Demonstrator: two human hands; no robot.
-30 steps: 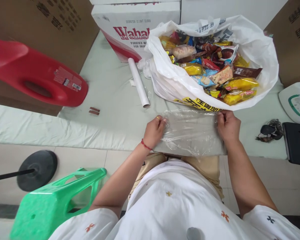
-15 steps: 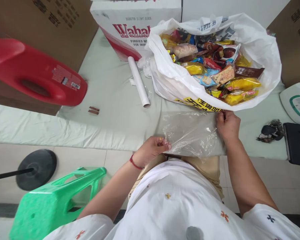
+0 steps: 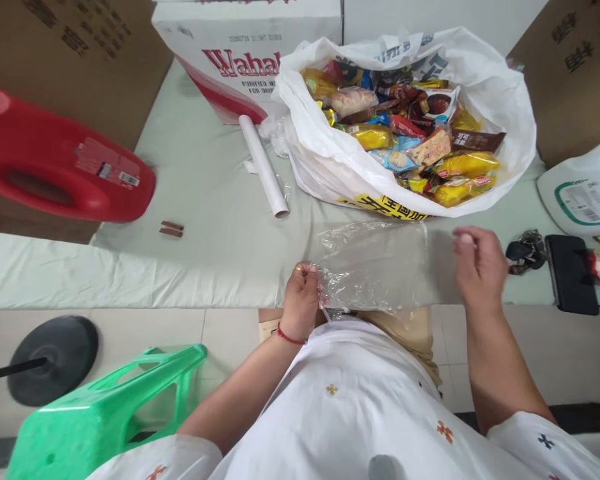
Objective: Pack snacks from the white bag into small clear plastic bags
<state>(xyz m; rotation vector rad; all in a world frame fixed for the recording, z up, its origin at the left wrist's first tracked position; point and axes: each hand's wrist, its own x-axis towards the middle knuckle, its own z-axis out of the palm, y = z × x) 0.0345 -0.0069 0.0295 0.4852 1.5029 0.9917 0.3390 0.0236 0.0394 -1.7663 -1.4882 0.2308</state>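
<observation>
A clear, crinkled plastic sheet (image 3: 375, 267) lies at the table's front edge and partly hangs over it; whether it is a bag I cannot tell. My left hand (image 3: 301, 297) pinches its left side, fingers closed. Off the sheet's right edge, my right hand (image 3: 481, 267) hovers over the table, slightly blurred, its thumb and fingers loosely apart and nothing visible in them. Just behind the sheet stands a white plastic bag (image 3: 320, 157), wide open and full of wrapped snacks (image 3: 405, 127).
A white cardboard tube (image 3: 264, 167), two brown strips (image 3: 171, 229) and a red jug (image 3: 95, 173) are to the left. A Wahaha carton (image 3: 230, 67) stands behind. Keys (image 3: 527, 252), a black phone (image 3: 573, 273) and a white jug (image 3: 587, 190) are at right. A green stool (image 3: 80, 420) is below.
My right hand has let go of the plastic sheet's right corner and moved right. My left hand still pinches the sheet, now more upright. The whole view has shifted slightly.
</observation>
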